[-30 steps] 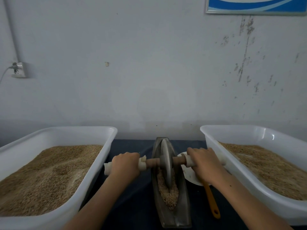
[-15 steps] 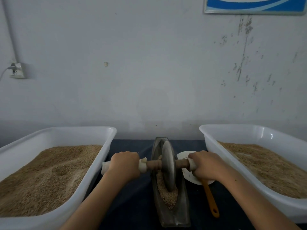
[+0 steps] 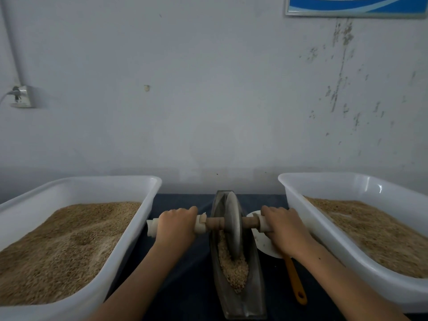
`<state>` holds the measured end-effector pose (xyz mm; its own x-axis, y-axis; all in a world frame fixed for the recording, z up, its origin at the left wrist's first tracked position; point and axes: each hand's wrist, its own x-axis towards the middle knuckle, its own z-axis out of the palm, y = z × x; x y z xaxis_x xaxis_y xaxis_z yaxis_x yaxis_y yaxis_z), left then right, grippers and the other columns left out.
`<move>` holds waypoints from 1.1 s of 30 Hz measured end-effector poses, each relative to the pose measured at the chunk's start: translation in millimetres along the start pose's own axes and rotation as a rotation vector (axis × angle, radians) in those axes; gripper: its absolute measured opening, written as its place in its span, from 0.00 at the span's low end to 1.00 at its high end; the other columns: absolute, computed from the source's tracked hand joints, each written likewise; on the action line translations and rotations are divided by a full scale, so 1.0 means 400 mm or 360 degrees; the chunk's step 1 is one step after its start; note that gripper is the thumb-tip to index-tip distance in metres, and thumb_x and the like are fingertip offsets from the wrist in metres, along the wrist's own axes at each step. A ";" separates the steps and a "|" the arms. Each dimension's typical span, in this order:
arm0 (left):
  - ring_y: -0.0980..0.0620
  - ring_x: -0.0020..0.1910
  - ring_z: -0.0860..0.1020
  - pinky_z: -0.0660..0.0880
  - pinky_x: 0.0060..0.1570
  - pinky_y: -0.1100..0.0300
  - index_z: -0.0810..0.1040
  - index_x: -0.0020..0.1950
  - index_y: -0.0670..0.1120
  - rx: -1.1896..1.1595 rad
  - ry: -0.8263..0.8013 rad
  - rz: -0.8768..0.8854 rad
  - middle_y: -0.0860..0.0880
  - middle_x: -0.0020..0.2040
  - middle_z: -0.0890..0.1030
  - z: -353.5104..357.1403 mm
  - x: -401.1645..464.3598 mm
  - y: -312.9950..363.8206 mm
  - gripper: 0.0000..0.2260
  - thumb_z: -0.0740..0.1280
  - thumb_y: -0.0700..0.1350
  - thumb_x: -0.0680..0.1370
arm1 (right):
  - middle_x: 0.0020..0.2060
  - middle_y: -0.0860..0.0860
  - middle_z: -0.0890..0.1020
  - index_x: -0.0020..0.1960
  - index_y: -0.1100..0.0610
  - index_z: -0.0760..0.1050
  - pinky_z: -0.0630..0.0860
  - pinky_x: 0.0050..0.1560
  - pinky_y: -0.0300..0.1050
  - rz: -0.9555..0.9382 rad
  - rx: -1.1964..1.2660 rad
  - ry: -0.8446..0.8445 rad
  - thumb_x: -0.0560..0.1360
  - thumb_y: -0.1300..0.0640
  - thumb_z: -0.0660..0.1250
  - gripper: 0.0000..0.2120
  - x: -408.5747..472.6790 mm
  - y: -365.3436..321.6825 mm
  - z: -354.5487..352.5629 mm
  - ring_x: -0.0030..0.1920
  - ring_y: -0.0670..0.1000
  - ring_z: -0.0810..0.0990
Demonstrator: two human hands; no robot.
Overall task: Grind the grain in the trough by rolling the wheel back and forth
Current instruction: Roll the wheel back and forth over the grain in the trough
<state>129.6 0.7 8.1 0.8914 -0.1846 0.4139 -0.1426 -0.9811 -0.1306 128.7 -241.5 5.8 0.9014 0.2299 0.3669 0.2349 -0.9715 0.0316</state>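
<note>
At frame centre, my left hand point(image 3: 176, 224) and right hand point(image 3: 285, 228) grip the wooden axle point(image 3: 214, 223) of the grey stone wheel point(image 3: 233, 225), upright on tan grain point(image 3: 232, 267) in the narrow dark trough point(image 3: 240, 297).

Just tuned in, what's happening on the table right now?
A person is grinding grain in a narrow trough. The left hand and right hand each grip one end of the axle, and the wheel stands upright in the trough. A white tub of grain sits on either side.
</note>
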 end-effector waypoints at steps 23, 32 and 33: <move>0.53 0.50 0.77 0.67 0.48 0.59 0.68 0.54 0.50 -0.0004 0.0060 0.0035 0.53 0.51 0.79 0.000 -0.003 0.028 0.06 0.62 0.46 0.78 | 0.57 0.46 0.76 0.57 0.49 0.67 0.66 0.59 0.46 0.0051 -0.0008 -0.0097 0.77 0.57 0.63 0.10 -0.010 -0.025 -0.014 0.58 0.50 0.73; 0.53 0.48 0.76 0.69 0.47 0.60 0.72 0.55 0.50 -0.0119 -0.0265 0.0170 0.51 0.51 0.78 -0.029 -0.001 0.001 0.09 0.65 0.49 0.76 | 0.45 0.47 0.76 0.48 0.48 0.67 0.68 0.51 0.43 0.0020 0.0112 -0.0454 0.74 0.61 0.63 0.10 -0.010 -0.026 -0.071 0.48 0.49 0.75; 0.53 0.47 0.76 0.69 0.46 0.60 0.73 0.55 0.50 -0.0107 -0.0313 0.0190 0.51 0.51 0.79 -0.034 -0.001 -0.001 0.09 0.66 0.49 0.76 | 0.45 0.48 0.76 0.48 0.48 0.67 0.69 0.49 0.42 0.0022 0.0117 -0.0549 0.74 0.61 0.64 0.10 -0.010 -0.026 -0.081 0.47 0.48 0.75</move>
<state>123.4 0.3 20.4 0.9323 -0.2913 0.2146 -0.2745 -0.9559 -0.1049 110.9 -234.0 34.0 0.9716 0.2347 0.0307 0.2359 -0.9708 -0.0427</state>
